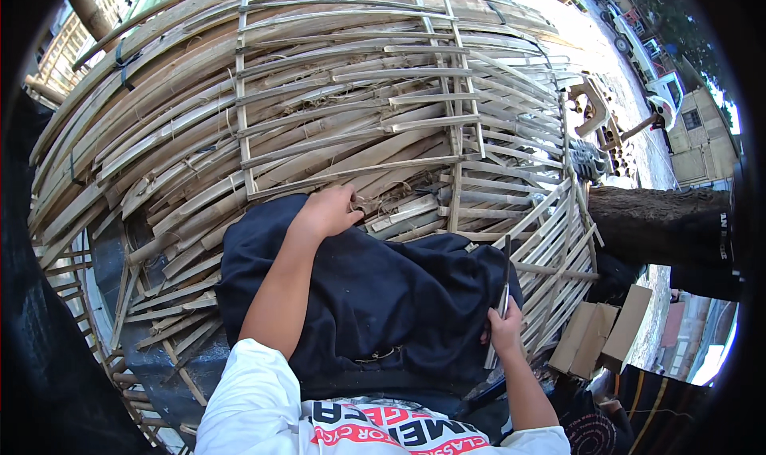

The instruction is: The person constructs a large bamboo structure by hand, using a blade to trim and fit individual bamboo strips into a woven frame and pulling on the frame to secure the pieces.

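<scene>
My left hand (330, 212) lies at the far edge of a dark cloth (351, 295) spread over my lap. Its bent fingers reach toward a heap of split bamboo strips (399, 148), thumb and finger apart, with nothing visible between them. At the right side of the cloth, my right hand (504, 327) is closed around a long, narrow knife (506, 275). The dark blade points away from me, and its lower end shows below my fist. A small pale sliver (379, 354) rests on the cloth near my body.
A bamboo slat frame (242, 96) lies across the strip pile, with more slatted panels (550, 271) at right. Beyond stand a thick trunk (654, 224) and a cardboard box (586, 335). Tied bamboo bundles (120, 64) fill the far left; a vehicle (666, 92) is parked far right.
</scene>
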`<state>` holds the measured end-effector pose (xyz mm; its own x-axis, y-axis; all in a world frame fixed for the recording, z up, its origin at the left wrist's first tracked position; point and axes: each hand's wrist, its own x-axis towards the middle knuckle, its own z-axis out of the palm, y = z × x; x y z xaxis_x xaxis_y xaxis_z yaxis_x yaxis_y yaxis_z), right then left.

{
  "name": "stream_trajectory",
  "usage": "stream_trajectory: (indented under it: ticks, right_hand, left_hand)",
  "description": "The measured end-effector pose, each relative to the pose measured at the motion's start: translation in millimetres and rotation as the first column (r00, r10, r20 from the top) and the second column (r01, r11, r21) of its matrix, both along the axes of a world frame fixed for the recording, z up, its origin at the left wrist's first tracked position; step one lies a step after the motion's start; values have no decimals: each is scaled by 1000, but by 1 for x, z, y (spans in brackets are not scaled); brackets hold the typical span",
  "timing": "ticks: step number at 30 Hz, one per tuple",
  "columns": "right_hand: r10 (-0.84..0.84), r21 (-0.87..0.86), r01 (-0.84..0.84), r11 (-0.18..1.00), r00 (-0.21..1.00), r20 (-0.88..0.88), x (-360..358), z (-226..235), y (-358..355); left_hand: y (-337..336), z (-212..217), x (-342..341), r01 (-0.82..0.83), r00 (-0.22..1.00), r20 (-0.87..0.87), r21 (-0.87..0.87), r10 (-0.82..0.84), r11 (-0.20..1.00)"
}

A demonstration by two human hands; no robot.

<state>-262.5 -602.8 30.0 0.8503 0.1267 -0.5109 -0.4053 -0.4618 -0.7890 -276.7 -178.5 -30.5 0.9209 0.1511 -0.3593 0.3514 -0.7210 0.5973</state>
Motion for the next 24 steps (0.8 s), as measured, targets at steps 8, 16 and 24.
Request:
stream_trajectory:
  ticks: [8,16,24]
  right_hand:
    - [48,29,-50,998,997,66,0,3,8]
    - [75,140,-91,986,990,117,-2,-1,-3]
    - [80,204,-104,973,990,119,-9,1,-8]
  left_hand:
    - [-9,-36,0,-118,975,166,-169,146,978]
    - [-36,-15,-35,-185,926,315,-100,207,978]
    - [7,15,-65,-211,945,322,446,64,870]
